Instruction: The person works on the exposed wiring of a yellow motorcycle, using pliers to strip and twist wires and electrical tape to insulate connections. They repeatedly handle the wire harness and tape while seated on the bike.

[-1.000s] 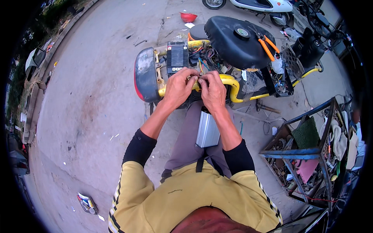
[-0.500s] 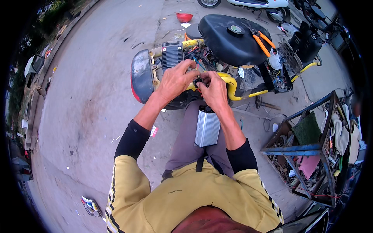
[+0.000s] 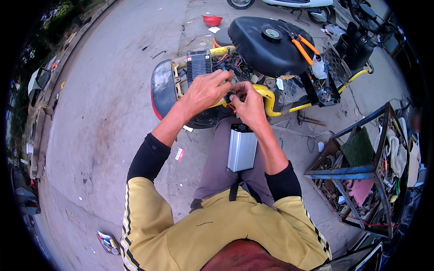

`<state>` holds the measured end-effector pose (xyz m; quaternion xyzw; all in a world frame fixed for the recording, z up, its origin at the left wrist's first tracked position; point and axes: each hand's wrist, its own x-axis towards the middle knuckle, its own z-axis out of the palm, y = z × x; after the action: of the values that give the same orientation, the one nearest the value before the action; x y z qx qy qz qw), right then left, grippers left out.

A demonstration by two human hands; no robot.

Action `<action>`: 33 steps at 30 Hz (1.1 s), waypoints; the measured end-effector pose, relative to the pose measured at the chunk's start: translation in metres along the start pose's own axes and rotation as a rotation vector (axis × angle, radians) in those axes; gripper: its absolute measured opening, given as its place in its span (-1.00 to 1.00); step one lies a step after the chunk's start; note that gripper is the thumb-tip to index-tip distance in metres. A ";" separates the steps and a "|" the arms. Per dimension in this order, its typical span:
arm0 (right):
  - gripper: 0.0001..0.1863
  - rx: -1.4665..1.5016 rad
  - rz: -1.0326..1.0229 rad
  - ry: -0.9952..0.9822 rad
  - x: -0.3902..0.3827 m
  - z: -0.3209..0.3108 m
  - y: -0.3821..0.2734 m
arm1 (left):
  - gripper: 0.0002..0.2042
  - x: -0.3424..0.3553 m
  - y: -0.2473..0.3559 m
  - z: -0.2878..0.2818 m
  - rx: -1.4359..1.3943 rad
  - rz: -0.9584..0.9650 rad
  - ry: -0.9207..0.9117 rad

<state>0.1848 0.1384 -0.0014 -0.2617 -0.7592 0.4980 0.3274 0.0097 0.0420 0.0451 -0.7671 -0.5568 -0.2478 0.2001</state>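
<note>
My left hand (image 3: 205, 93) and my right hand (image 3: 250, 105) meet over the yellow frame (image 3: 270, 100) of a stripped electric scooter. The fingertips of both are pinched together. Between them is a small black wire connector (image 3: 229, 96), partly covered, with my right thumb and finger on it. Just below it a thin red-orange wire (image 3: 232, 108) shows. What my left fingertips grip is hidden behind them. On my lap lies a silver finned controller box (image 3: 242, 149), its black end toward the scooter. Loose wiring (image 3: 239, 67) fills the open frame beyond my hands.
A black seat (image 3: 262, 47) rests tilted on the scooter, with orange-handled pliers (image 3: 304, 49) on top. A black finned box (image 3: 199, 64) sits by the tail. At right stand a hammer (image 3: 312, 120) and a metal rack (image 3: 348, 174) of parts. A red bowl (image 3: 212, 21) lies farther off.
My left fingers have lifted and shifted slightly, and the left forearm has swung a little outward. My right hand stays pinched at nearly the same spot. The view has shifted slightly.
</note>
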 end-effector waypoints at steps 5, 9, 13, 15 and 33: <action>-0.59 -0.053 0.039 -0.044 0.010 -0.010 -0.011 | -0.84 -0.010 -0.004 0.009 -0.063 -0.033 -0.025; -0.65 -0.084 0.049 -0.080 0.020 -0.011 -0.014 | -0.84 -0.012 -0.001 0.010 -0.103 -0.035 -0.002; -0.68 -0.240 0.026 -0.066 0.029 -0.012 -0.021 | -0.84 -0.013 -0.001 0.011 -0.103 -0.010 0.022; -0.68 -0.339 -0.014 -0.036 0.029 -0.008 -0.020 | -0.82 -0.015 -0.001 0.012 -0.057 -0.012 -0.016; -0.62 -1.037 -0.624 0.370 0.107 -0.121 -0.072 | -0.85 0.004 0.003 -0.017 0.022 0.001 -0.106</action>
<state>0.2014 0.2602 0.1260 -0.2343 -0.8733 -0.1068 0.4135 0.0110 0.0343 0.0613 -0.7772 -0.5690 -0.2004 0.1790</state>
